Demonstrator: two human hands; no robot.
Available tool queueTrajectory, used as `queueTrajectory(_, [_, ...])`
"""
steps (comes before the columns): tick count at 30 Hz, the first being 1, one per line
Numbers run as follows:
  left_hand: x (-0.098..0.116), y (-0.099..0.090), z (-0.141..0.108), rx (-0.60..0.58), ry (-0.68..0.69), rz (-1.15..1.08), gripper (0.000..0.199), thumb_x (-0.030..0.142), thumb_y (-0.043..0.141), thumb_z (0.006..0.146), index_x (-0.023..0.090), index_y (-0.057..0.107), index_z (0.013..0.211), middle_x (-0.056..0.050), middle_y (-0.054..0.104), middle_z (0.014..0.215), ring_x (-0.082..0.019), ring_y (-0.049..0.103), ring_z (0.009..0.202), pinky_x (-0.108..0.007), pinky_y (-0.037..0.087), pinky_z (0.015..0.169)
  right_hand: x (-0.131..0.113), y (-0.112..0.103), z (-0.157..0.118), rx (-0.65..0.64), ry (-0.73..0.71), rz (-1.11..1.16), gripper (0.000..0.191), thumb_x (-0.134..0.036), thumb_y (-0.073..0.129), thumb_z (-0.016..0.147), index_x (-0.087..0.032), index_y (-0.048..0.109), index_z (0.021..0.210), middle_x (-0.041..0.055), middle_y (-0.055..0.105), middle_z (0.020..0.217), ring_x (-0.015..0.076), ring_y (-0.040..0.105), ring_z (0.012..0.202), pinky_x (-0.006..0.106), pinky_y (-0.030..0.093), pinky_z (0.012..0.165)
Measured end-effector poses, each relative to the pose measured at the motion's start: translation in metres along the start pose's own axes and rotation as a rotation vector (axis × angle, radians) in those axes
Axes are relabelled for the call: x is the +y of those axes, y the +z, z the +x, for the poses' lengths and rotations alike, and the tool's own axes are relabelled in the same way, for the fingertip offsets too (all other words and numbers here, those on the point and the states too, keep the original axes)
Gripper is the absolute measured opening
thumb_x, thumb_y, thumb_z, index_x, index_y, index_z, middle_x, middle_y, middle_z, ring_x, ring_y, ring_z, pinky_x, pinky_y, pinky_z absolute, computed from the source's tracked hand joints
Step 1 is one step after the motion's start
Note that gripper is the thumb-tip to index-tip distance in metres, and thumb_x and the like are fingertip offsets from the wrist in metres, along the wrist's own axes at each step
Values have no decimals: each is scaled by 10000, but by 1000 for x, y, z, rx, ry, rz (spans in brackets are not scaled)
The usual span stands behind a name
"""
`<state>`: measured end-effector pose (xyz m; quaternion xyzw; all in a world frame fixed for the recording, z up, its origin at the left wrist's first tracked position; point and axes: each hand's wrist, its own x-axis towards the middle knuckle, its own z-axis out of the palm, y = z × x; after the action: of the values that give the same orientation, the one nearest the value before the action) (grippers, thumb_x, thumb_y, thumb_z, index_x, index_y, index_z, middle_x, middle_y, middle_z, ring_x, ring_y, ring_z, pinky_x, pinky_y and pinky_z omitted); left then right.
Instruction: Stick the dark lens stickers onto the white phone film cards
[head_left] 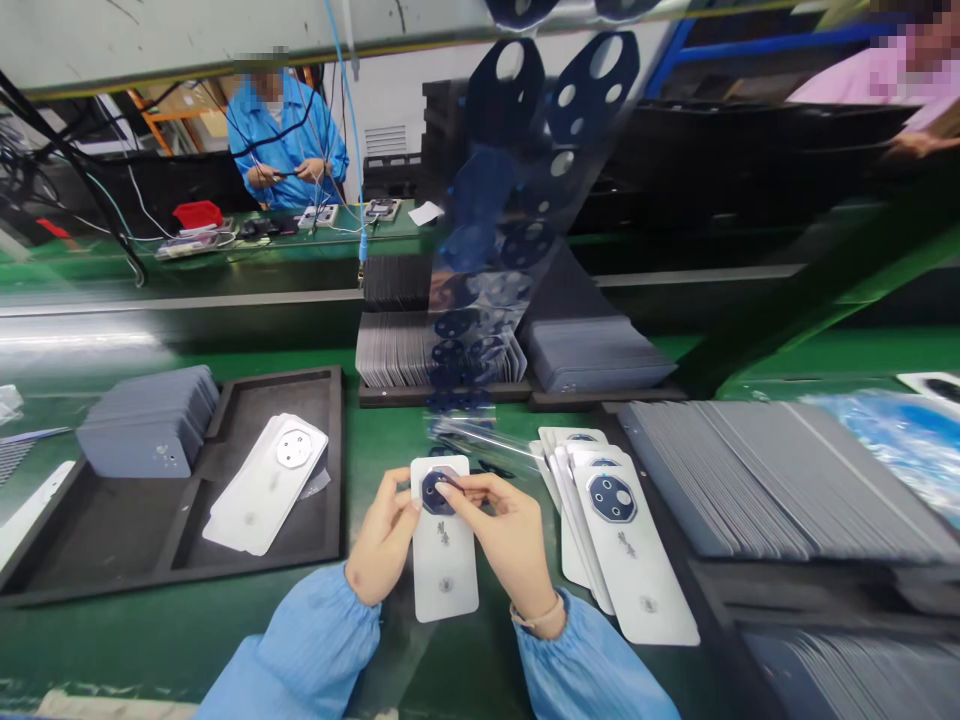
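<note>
A white phone back panel (445, 560) lies upright on the green table between my hands, with a dark octagonal camera sticker (435, 492) near its top. My left hand (384, 540) holds the panel's upper left edge, thumb and fingers close together. My right hand (506, 535) has its thumb and fingertips closed on the sticker's right side. A strip of clear film with dark octagonal stickers (502, 200) hangs down just beyond the panel. To the right lies a fanned stack of white panels (637, 570) bearing dark stickers.
A black tray (259, 575) at left holds white panels (262, 490) and grey panels (150, 420). Rows of panels (442, 350) stand behind; more grey panels (787, 480) fill the right side. A person in blue (289, 140) works across the table.
</note>
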<state>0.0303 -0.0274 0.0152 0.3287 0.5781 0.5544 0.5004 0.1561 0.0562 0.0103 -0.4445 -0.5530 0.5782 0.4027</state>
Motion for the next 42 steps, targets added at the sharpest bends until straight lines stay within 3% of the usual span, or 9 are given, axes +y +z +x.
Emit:
queueTrajectory(6, [1,3,0,-1,-4,-54,350,443,575,917,197,455,1137,-62,768,932,-147,696,715,-240,511,661,4,2,-3,3,-74,-66,152,-335,776,713,-196,726,750,14,698,660,176,615,613,315,520,618])
queueTrajectory(10, [-4,8,3,14,3,-171,338,423,674,857,212,439,977,-56,768,942,-148,715,735,-247,539,663,8,4,-9,53,-389,-281,106,-307,711,807,-219,698,751,24,688,707,202,617,719,351,516,700])
queueTrajectory(13, [-8,11,6,50,13,-216,430,451,747,781,219,396,869,-31,768,868,-133,709,674,-225,538,607,10,4,-9,151,-527,-425,156,-351,721,799,-219,682,873,93,674,1003,253,597,927,421,501,825])
queueTrajectory(17, [-7,11,7,67,-25,-210,515,428,817,703,222,364,833,-12,762,820,-108,692,610,-205,536,566,10,4,-8,180,-384,-347,662,-399,763,731,-203,494,1304,149,569,1278,268,589,1013,439,493,872])
queueTrajectory(21, [-4,10,6,55,-52,-188,553,377,858,655,222,355,826,-4,761,799,-109,704,639,-210,558,601,6,5,-9,-67,-125,-140,268,-436,658,828,-210,630,969,49,707,884,220,658,820,333,516,756])
queueTrajectory(24, [-3,10,6,64,-75,-179,572,365,883,615,218,369,817,0,760,784,-118,708,641,-224,571,607,4,3,-8,-90,-68,-48,296,-492,589,876,-201,633,844,47,717,805,210,668,759,306,515,700])
queueTrajectory(32, [0,6,5,80,-49,-215,507,480,815,685,210,407,818,1,740,708,-153,695,584,-260,556,555,5,-11,-2,-464,58,238,521,-454,675,840,-226,561,1293,80,739,1040,248,702,953,396,567,835])
queueTrajectory(39, [1,0,4,73,68,69,400,575,554,877,204,477,747,14,651,630,-132,615,554,-247,510,549,6,-19,-25,-363,-23,144,589,-352,676,850,-268,478,1398,103,631,1316,266,644,1137,430,539,939])
queueTrajectory(42, [18,-30,5,295,234,301,397,527,453,934,189,590,777,-60,707,774,-191,671,739,-341,551,763,2,-59,-23,-188,-93,-53,575,-396,645,864,-283,493,1406,89,606,1358,285,602,1205,438,532,951])
